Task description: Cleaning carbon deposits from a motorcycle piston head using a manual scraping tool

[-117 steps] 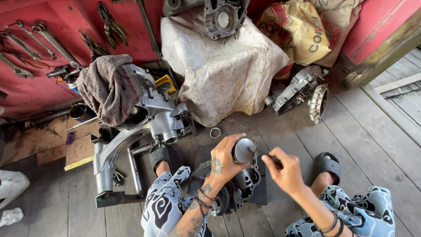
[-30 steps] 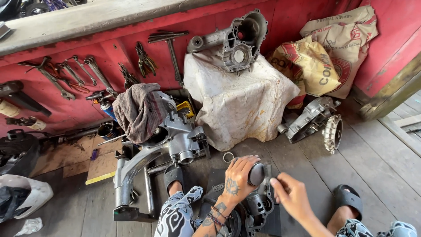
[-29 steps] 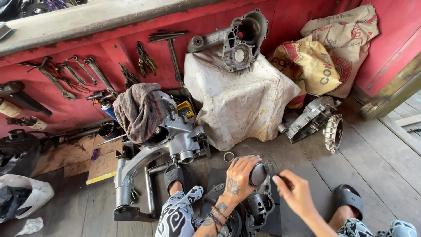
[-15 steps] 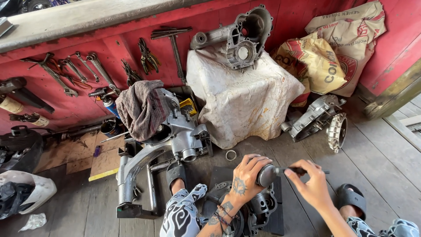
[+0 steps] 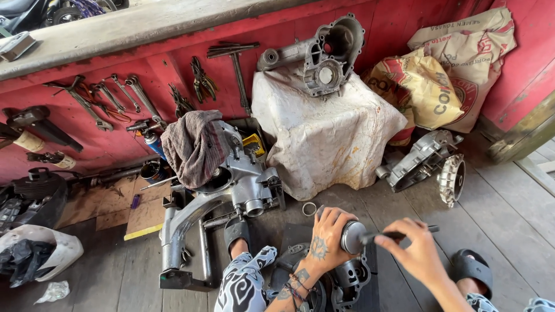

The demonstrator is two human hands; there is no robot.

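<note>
Hands first. Left hand (image 5: pixel 328 240), tattooed on the back, fingers curled tight around a round grey metal piston (image 5: pixel 352 237), held just above a dark engine casing (image 5: pixel 341 283) that sits on the wooden plank floor (image 5: pixel 509 214) between the person's knees. Right hand (image 5: pixel 413 251) closed in a fist on a thin dark rod-shaped tool (image 5: pixel 399 234), lying roughly level with its tip against the piston's side. Both hands shut on what they hold, well clear of the other parts.

Patterned black-and-white trouser leg (image 5: pixel 245 283) on the left, black sandal (image 5: pixel 471 271) on the right. Small metal ring (image 5: pixel 309 208) on the floor just beyond the left hand.

Further out, left: large silver engine block with swing arm (image 5: pixel 231 190), a brownish-grey rag (image 5: pixel 193 144) draped over its top. Right: grey finned engine cover (image 5: pixel 425 164) lying on the floor.

Behind those, a stained white cloth-covered block (image 5: pixel 324 133) with a grey cast crankcase half (image 5: pixel 326 55) on top. Printed yellow and tan sacks (image 5: pixel 445 81) beside it.

Farthest: red painted wall (image 5: pixel 404 23) with spanners (image 5: pixel 124 95), pliers (image 5: pixel 202 81) and a hammer (image 5: pixel 237 63) hung in a row.
</note>
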